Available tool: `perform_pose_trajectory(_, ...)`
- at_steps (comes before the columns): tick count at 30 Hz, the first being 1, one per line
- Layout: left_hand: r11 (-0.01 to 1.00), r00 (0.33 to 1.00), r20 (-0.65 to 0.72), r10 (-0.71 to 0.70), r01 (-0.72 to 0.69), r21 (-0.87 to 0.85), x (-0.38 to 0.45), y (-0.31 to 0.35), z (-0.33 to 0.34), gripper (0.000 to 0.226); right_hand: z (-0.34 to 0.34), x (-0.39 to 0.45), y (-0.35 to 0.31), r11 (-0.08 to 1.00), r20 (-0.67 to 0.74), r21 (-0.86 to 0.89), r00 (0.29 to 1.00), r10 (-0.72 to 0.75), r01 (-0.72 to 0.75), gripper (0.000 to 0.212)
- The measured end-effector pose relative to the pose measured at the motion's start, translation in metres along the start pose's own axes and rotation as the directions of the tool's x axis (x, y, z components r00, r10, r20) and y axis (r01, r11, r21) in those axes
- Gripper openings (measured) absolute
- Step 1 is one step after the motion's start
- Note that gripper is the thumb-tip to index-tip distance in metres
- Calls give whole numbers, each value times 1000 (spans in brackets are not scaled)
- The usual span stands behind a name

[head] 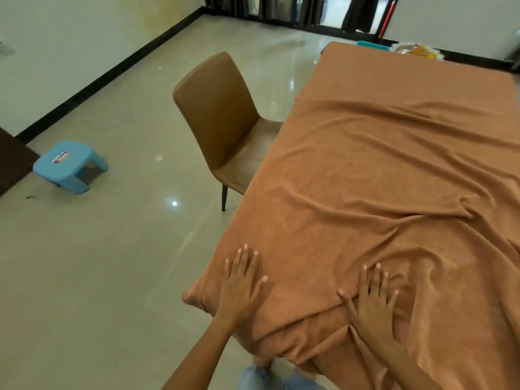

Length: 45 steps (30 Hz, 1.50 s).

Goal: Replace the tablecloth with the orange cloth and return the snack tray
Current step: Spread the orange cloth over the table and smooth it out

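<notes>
1. Pressing left hand (241,280) and right hand (372,298) flat, fingers straight and spread, gripping nothing, onto orange cloth (394,178) at table's near end, likely to smooth wrinkles.
2. Parked beyond far edge: snack tray (416,50), probably awaiting flattened cloth.

i see the orange cloth (394,170) as a soft, matt fabric with a short fuzzy nap, like towelling, lying in loose wrinkles. my bare left hand (242,282) and right hand (374,299) press flat on it. the chair (216,108) beside it looks like smooth brown leather or imitation leather with a dull sheen, on a thin dark leg. the floor (112,263) is glossy pale tile that mirrors the lights. the small stool (70,164) is smooth light blue plastic.
</notes>
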<state>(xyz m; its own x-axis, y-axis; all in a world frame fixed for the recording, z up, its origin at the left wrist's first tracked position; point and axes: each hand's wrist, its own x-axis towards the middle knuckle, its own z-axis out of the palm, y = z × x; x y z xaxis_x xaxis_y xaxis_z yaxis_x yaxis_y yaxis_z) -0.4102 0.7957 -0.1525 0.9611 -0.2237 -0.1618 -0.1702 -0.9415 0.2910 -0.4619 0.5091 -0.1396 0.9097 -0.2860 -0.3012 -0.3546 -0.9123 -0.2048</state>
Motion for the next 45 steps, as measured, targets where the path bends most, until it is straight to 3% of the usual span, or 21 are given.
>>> perform_pose_trajectory(2, 999, 996, 81, 35, -36, 12, 5, 0, 12, 72, 9, -14, 9, 1000, 21, -21, 1000, -13, 13, 102)
perform_pose_trajectory(10, 989, 986, 97, 136, -140, 37, -1, -25, 13, 77, 24, -83, 58, 999, -51, -13, 998, 31, -31, 88)
perform_pose_trajectory(14, 975, 972, 117, 205, -213, 58, -3, -41, 7, 81, 11, -77, 56, 985, -87, 26, 981, 172, -170, 94)
perform_pose_trajectory(17, 961, 958, 115, 263, -270, 50, -7, -53, 4, 83, 20, -79, 56, 981, -95, 13, 977, 193, -192, 97)
perform_pose_trajectory(20, 979, 978, 72, 198, -201, 28, -5, -50, -3, 85, 27, -91, 52, 975, -115, 52, 969, 219, -215, 91)
perform_pose_trajectory(24, 995, 995, 44, 90, -88, -36, 2, -12, -5, 80, 21, -102, 62, 956, -239, 116, 927, 290, -270, 71)
perform_pose_trajectory(29, 933, 920, 160, 358, -360, -22, 2, 62, 26, 78, 16, -93, 100, 805, -228, 321, 784, 577, -499, 95)
perform_pose_trajectory(32, 885, 865, 216, 453, -465, 2, 0, 101, 48, 77, 22, -96, 127, 767, -188, 375, 768, 613, -521, 102)
perform_pose_trajectory(38, 916, 905, 155, 397, -400, -9, -5, 125, 62, 79, 24, -125, 185, 719, -240, 256, 678, 695, -646, 90)
perform_pose_trajectory(41, 915, 906, 126, 404, -398, -71, -12, 151, 63, 85, 15, -121, 195, 671, -279, 346, 610, 741, -656, 89)
perform_pose_trajectory(45, 883, 874, 133, 468, -459, -97, -21, 220, 76, 86, 17, -116, 213, 745, -269, 288, 695, 666, -602, 81)
